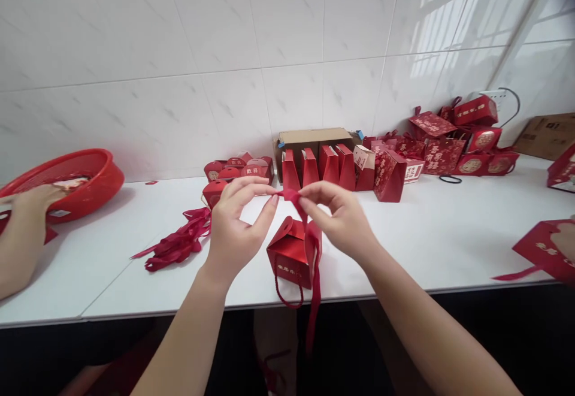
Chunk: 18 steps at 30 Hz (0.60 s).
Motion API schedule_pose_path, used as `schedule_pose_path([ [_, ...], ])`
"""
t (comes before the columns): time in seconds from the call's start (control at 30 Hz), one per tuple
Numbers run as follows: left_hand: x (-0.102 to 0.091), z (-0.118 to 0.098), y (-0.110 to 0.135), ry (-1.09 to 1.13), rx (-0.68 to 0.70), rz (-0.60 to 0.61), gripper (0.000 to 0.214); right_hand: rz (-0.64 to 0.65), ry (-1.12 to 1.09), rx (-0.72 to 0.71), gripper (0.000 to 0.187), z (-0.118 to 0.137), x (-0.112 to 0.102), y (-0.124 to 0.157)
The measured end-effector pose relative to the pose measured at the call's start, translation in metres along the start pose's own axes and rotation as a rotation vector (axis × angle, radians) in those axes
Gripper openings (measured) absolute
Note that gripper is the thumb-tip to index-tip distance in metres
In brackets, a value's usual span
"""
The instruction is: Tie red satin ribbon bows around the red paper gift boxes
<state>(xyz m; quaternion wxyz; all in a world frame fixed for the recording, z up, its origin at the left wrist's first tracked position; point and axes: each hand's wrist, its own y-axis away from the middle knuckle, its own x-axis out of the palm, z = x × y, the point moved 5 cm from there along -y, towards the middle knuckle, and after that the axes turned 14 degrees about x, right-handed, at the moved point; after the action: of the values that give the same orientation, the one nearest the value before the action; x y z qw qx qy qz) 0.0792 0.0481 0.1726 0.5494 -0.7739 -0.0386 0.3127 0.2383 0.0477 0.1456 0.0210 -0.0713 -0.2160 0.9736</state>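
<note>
Pinching ribbon (291,196) over box (287,253) at table edge (404,290)

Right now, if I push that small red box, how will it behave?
The small red box looks like thin folded card, so probably light and easy to slide or tip; it stands near the table edge. Its ribbon hangs limp over that edge: likely floppy. The left hand and right hand pinch the ribbon above, which may steady it.
</note>
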Motion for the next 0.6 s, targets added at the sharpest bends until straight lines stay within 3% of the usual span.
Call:
schedule_pose_path([
  [0.2, 0.016, 0.035, 0.055, 0.099, -0.424, 0.366, 0.028, -0.404, -0.243, -0.293, 0.013, 0.069, -0.060, 0.032],
  [0.27, 0.023, 0.041, 0.066, 0.154, -0.497, 0.405, 0.027, -0.452, -0.285, -0.318, 0.015, 0.080, -0.074, 0.039],
  [0.4, 0.028, 0.045, 0.073, 0.242, -0.550, 0.306, 0.026, -0.306, -0.266, -0.203, 0.017, 0.070, -0.069, 0.028],
  [0.6, 0.026, 0.052, 0.079, 0.286, -0.631, 0.147, 0.029, 0.041, -0.007, 0.155, 0.012, -0.004, 0.000, 0.002],
])
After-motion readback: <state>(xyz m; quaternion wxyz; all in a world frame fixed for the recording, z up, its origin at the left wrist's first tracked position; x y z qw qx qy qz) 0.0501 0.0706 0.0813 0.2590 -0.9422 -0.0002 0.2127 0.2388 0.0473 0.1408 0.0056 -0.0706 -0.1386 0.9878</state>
